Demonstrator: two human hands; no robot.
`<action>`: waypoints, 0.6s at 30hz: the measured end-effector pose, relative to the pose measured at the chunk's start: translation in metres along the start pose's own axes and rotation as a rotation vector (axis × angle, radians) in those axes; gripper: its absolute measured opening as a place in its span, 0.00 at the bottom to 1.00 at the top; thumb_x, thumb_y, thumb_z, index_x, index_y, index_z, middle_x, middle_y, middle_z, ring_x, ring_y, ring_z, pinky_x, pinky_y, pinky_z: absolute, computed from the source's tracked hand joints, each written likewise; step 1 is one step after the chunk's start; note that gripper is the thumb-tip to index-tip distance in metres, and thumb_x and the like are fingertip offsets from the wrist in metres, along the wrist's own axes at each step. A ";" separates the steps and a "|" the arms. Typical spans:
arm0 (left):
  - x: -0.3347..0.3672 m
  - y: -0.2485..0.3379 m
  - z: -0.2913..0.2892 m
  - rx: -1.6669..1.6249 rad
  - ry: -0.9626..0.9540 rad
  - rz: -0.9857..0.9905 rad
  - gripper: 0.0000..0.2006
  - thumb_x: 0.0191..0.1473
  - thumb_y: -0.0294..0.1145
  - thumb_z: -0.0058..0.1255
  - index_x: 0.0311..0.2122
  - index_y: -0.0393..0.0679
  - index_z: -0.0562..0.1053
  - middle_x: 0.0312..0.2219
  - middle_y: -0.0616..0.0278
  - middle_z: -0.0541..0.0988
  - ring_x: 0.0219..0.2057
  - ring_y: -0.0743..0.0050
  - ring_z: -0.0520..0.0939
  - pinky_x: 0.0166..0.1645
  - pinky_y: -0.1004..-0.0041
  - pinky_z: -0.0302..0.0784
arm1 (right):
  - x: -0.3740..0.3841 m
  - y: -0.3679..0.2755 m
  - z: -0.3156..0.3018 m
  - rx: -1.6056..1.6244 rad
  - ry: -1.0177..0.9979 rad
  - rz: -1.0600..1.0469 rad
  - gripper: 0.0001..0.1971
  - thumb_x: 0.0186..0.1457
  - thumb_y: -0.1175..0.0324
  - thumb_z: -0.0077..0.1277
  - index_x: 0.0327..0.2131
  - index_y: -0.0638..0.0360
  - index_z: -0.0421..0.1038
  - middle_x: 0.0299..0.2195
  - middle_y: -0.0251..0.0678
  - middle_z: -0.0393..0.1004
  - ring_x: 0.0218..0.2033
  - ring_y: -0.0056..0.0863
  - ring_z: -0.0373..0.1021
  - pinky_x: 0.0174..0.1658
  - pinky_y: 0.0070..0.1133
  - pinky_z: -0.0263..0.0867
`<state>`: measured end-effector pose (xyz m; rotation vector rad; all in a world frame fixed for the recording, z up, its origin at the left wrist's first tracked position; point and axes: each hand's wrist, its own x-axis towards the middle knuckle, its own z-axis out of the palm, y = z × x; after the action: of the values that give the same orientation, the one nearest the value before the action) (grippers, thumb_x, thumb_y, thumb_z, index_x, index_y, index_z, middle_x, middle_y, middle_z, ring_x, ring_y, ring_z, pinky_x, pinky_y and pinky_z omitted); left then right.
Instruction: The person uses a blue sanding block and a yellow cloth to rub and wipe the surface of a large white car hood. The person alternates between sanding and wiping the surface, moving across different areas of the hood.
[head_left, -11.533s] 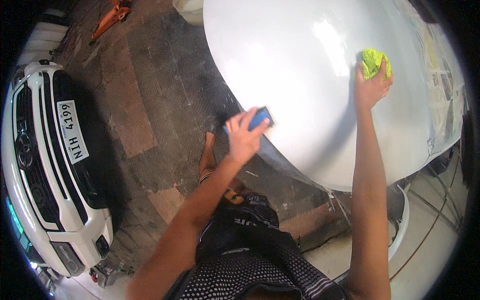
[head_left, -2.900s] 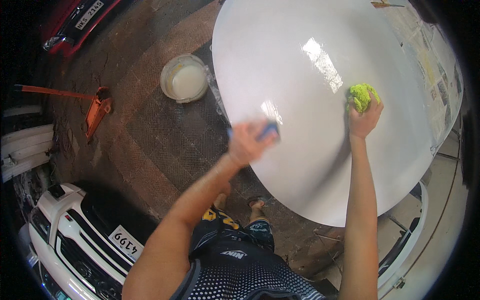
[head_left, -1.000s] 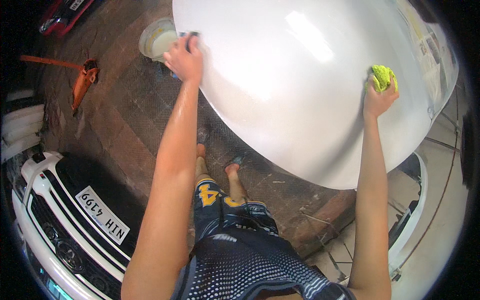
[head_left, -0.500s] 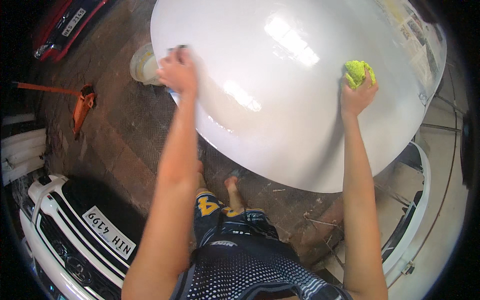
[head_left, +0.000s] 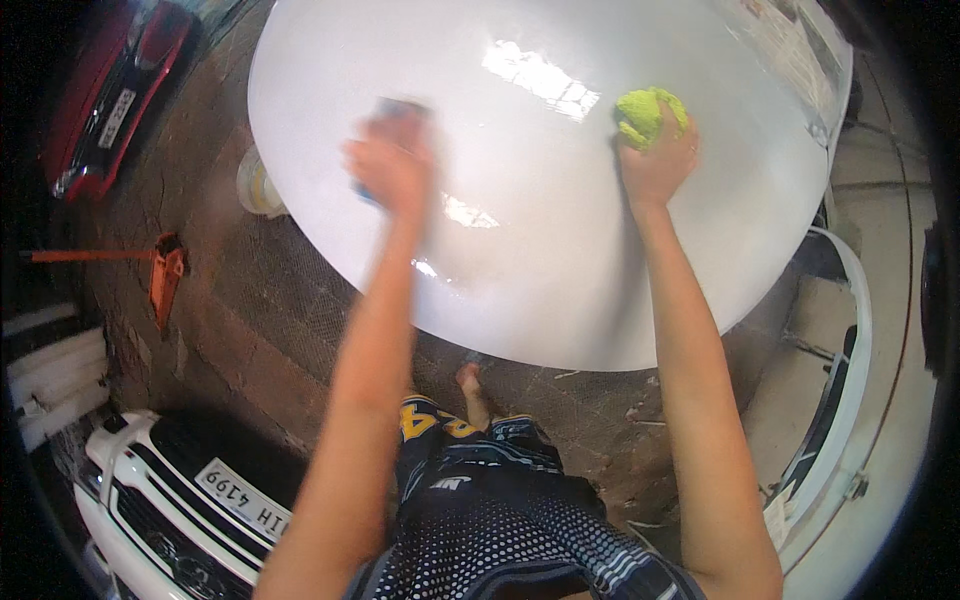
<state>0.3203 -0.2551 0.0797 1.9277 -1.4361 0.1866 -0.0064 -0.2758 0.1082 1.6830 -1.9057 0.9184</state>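
Note:
A large glossy white car panel curves across the upper middle, wet-looking and catching bright reflections. Pressed on its left part is my left hand, smeared by motion, its fingers closed over a flat blue-grey pad. The pad's edges show past the fingers, but blur hides its details. Farther right, my right hand grips a bunched yellow-green microfibre cloth against the same panel. Both forearms reach forward from the lower edge.
A pale bucket stands on the floor, partly behind the panel's left edge. An orange jack is at left. White car front lies lower left, a red car upper left, a loose white bumper at right.
My left hand has moved from the panel's left edge inward across its surface with the pad. The right hand still holds the cloth on the panel. The whole view has shifted somewhat.

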 end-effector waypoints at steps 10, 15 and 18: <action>0.082 0.018 0.023 -0.096 -0.027 0.204 0.11 0.60 0.45 0.54 0.42 0.56 0.83 0.41 0.60 0.81 0.41 0.51 0.76 0.46 0.54 0.70 | 0.001 -0.012 -0.008 0.104 -0.036 0.017 0.40 0.39 0.55 0.71 0.58 0.40 0.66 0.59 0.39 0.62 0.62 0.39 0.60 0.62 0.48 0.55; 0.004 0.047 0.014 0.032 -0.057 0.251 0.13 0.58 0.44 0.57 0.48 0.61 0.82 0.46 0.58 0.78 0.43 0.48 0.74 0.48 0.51 0.68 | 0.001 -0.003 -0.003 0.106 -0.067 0.033 0.42 0.40 0.53 0.71 0.60 0.38 0.64 0.62 0.41 0.59 0.66 0.41 0.56 0.64 0.51 0.53; -0.107 0.057 -0.027 -0.220 -0.197 0.596 0.17 0.52 0.37 0.62 0.49 0.66 0.81 0.54 0.55 0.77 0.43 0.49 0.74 0.48 0.54 0.67 | 0.002 0.001 -0.007 0.061 -0.033 0.009 0.44 0.41 0.48 0.71 0.63 0.34 0.62 0.66 0.43 0.54 0.69 0.45 0.52 0.65 0.53 0.52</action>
<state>0.2385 -0.1624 0.0712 1.3290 -2.0439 0.1053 -0.0084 -0.2727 0.1141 1.7361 -1.9256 0.9676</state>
